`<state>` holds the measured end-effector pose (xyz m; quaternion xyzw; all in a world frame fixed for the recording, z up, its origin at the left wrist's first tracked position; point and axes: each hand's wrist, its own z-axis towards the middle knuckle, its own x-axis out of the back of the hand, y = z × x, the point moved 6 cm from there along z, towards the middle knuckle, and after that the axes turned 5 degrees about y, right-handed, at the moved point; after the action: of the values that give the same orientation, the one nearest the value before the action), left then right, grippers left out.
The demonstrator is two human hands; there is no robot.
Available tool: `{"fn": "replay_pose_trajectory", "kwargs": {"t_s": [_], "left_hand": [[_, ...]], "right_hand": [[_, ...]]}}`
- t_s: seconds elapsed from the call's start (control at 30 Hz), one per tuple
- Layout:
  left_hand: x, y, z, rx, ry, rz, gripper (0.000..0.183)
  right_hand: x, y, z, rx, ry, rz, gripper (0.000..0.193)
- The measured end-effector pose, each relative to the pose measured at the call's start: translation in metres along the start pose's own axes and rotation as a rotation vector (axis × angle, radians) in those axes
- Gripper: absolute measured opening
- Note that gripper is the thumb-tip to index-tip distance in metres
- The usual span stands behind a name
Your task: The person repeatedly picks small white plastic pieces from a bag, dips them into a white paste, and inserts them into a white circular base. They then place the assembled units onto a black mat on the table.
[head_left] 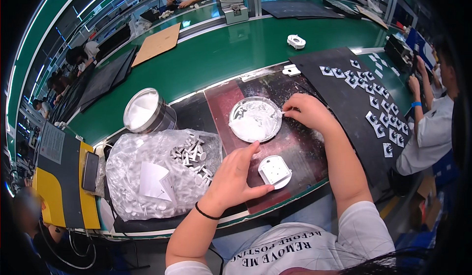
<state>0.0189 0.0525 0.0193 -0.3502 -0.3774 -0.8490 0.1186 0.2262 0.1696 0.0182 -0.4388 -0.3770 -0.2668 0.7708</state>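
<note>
On the reddish board sits a round shallow dish of white paste, with a white plastic housing lying nearer the person; the hands are apart, the right hand with its fingertips bunched at the dish's right rim, though honestly I can't tell if they've got the rim or a tiny white bit; the left hand is spread, thumb tip just beside the housing, index near the dish; looks like paste pickup to me, so I'd take a small dab, scrape any excess off on the rim, and keep the left fingers clean so nothing smears
</note>
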Motion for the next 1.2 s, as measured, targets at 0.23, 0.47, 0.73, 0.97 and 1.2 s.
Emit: {"fn": "replay_pose_trajectory", "kwargs": {"t_s": [0.23, 0.47, 0.73, 0.97, 1.2], "left_hand": [[0.000, 0.001, 0.000, 0.000, -0.015, 0.002, 0.105], [0.002, 0.002, 0.002, -0.008, 0.042, -0.035, 0.092], [-0.002, 0.003, 0.002, 0.018, -0.004, -0.047, 0.100], [-0.010, 0.001, -0.001, -0.037, 0.047, -0.085, 0.109], [-0.018, 0.000, 0.000, -0.046, 0.037, -0.124, 0.112]], "right_hand": [[0.000, 0.002, -0.001, -0.014, 0.005, 0.012, 0.012], [0.003, 0.007, -0.002, -0.041, -0.040, -0.008, 0.014], [0.013, 0.009, -0.008, -0.252, 0.000, 0.292, 0.018], [-0.009, -0.036, -0.049, -0.459, -0.068, 1.089, 0.034], [-0.031, -0.053, -0.082, -0.525, -0.127, 1.259, 0.024]]}}
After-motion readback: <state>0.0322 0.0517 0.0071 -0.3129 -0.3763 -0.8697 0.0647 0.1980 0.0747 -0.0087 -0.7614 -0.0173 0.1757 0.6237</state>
